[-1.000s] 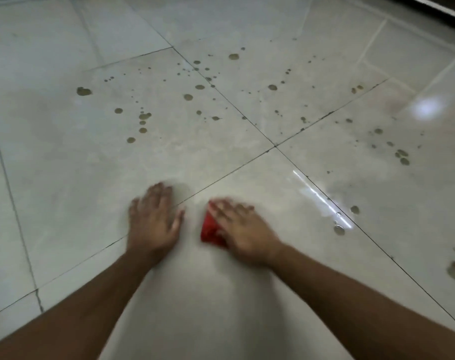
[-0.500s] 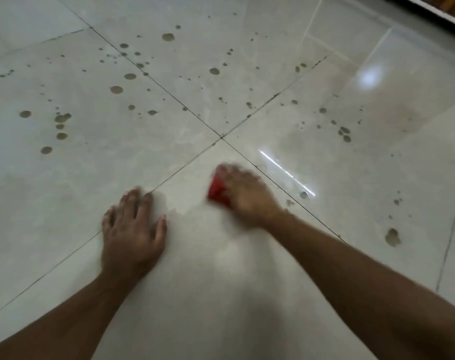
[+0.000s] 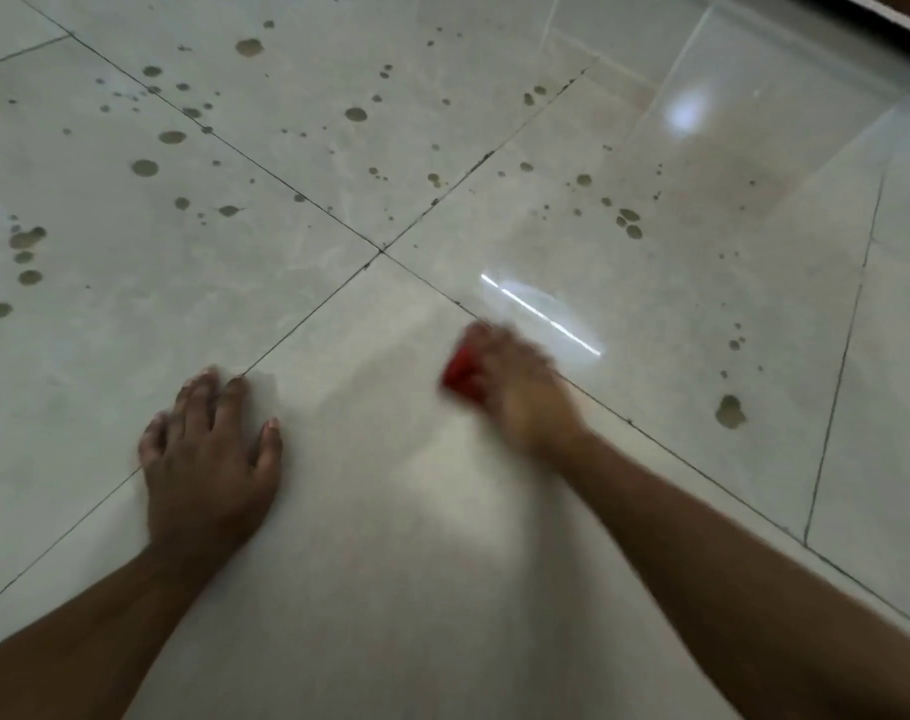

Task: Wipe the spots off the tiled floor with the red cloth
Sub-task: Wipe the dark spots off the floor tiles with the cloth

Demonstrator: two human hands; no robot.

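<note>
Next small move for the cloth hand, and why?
Probably slide the right hand with the red cloth right, across the grout line, toward the large spot; the near tile looks clean, while the left hand braces flat on the floor.

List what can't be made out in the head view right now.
- Right hand: motion blur hides its finger pose.
- Red cloth: mostly under that hand; shape and size unreadable.
- Spots under hand and cloth: hidden, so can't tell if any remain.
- Dark strip top right: cut off by the edge.
- Left hand: palm contact hidden by its back.
</note>
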